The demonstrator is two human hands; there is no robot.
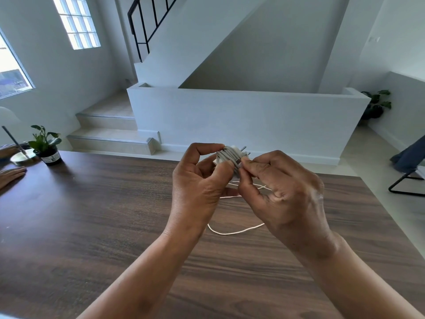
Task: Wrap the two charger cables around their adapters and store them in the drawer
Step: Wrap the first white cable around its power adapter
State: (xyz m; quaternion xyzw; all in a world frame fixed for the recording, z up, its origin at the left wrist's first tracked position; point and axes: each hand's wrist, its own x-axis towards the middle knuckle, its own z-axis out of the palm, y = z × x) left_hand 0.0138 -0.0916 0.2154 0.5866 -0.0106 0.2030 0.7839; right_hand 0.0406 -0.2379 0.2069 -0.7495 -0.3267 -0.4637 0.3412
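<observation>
A white adapter (232,153) with a grey-white cable wound several times around it is held up above the table, its metal prongs pointing away to the right. My left hand (197,180) grips the adapter from the left. My right hand (278,187) pinches the cable's plug end (239,163) against the coils. A second white cable (234,231) lies loose on the wooden table (92,215) under my hands; its adapter is hidden behind them. No drawer is in view.
At the table's far left stand a small potted plant (47,143) and a metal bowl (20,157), with another person's hand (11,174) resting nearby. A black chair (407,178) stands on the floor to the right. Steps and a low white wall lie beyond the table.
</observation>
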